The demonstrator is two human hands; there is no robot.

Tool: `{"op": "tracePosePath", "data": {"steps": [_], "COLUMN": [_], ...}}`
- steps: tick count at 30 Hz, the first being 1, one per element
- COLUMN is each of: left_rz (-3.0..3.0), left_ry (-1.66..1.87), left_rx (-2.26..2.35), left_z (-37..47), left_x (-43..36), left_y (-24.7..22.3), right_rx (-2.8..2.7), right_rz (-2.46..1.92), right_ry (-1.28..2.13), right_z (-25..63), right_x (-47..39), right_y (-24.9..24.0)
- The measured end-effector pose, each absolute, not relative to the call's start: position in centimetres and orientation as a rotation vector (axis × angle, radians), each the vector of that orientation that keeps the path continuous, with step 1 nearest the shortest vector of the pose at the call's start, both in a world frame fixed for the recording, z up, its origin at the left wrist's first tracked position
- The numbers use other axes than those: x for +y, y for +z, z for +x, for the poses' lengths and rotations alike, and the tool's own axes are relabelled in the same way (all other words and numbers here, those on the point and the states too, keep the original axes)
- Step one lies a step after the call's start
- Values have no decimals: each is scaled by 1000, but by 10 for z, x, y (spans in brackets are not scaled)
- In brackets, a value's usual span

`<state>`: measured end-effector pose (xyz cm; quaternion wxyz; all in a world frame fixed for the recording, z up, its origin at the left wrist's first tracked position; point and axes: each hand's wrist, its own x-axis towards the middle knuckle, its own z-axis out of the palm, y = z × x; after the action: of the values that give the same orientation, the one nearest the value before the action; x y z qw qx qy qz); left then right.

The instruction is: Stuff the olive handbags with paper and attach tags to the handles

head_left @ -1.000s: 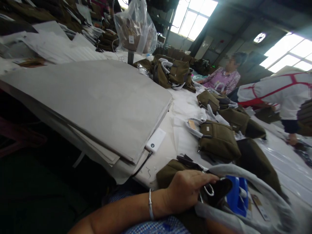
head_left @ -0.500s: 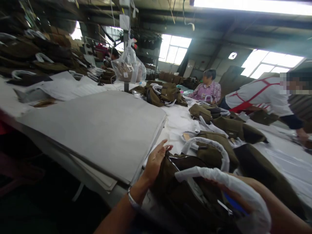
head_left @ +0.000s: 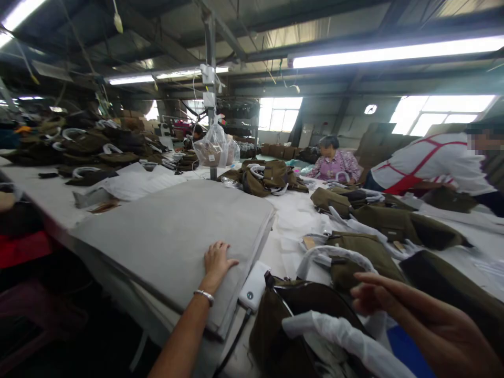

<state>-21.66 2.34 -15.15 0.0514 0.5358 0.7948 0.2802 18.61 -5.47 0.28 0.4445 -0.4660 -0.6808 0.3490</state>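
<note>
My left hand (head_left: 217,265), with a silver bangle at the wrist, lies with fingers spread on a stack of large grey paper sheets (head_left: 165,226). In front of me stands an unzipped olive-brown handbag (head_left: 271,320); its handle (head_left: 338,333) is wrapped in white paper. My right hand (head_left: 417,315) hovers above the bag's right side, loosely bent, with nothing visible in it. Some of its fingertips are curled and partly hidden. Between the stack and the bag lies a white device (head_left: 254,287) with a black cable.
More olive bags (head_left: 364,252) with wrapped handles lie to the right and farther back. A metal post (head_left: 212,105) with a hanging clear plastic bag (head_left: 216,149) rises behind the stack. Across the table are a seated person (head_left: 333,160) and a bending person (head_left: 429,160).
My left hand has left the bag's edge and moved left onto the grey sheets. My right hand has risen from behind the handle into sight. The view has tilted upward, and the white device shows.
</note>
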Motion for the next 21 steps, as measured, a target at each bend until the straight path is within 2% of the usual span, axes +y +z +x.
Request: {"op": "tracePosePath", "data": {"steps": [5, 8, 12, 18, 21], "left_rz": [1639, 1632, 1599, 1594, 1638], "left_ry": [782, 756, 739, 876, 974], "left_rx": [2436, 2398, 2335, 2134, 1982], "left_z": [-225, -233, -245, -261, -242], "left_x": [25, 28, 34, 46, 43], "left_y": [-149, -147, -144, -134, -128], "right_rx": [-1752, -1703, -1375, -1231, -1234], "right_rz": [-911, -825, -901, -1184, -1267], "right_ry": [1228, 1524, 1898, 1979, 1990], "right_z": [113, 79, 37, -14, -32], "right_x": [-22, 10, 55, 106, 120], "right_y": [38, 29, 4, -40, -58]}}
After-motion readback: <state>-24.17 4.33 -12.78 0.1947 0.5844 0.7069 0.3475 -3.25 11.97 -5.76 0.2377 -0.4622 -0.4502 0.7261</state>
